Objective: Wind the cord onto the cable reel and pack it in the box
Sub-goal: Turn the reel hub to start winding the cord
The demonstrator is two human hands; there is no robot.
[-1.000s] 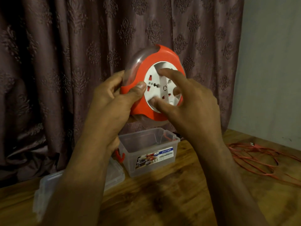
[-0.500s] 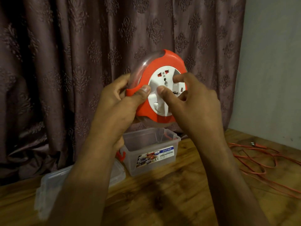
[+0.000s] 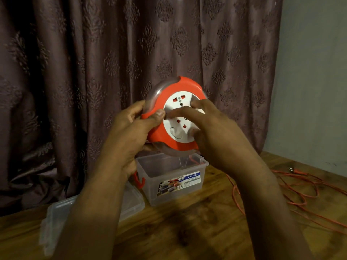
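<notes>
While the lid (image 3: 90, 209) lies flat at the table's (image 3: 187, 231) near left edge, the clear box (image 3: 171, 177) is left open just behind it, toward the table's back edge, with nothing visibly packed in it. Above the box, the cable reel (image 3: 174, 117) is held upright in the air. Its orange rim is gripped by the left hand (image 3: 129, 136), thumb on the front and fingers curled behind. The white socket disc is pressed by the curled fingertips of the right hand (image 3: 210, 136). Compared with a second ago, the reel has been lowered and the disc's sockets have been turned to new positions, so winding is judged to be under way. Farther right, the cord (image 3: 293, 190) is seen lying in loose loops along the table's right edge, its plug near the back right corner; most of it is judged yet to be wound.
</notes>
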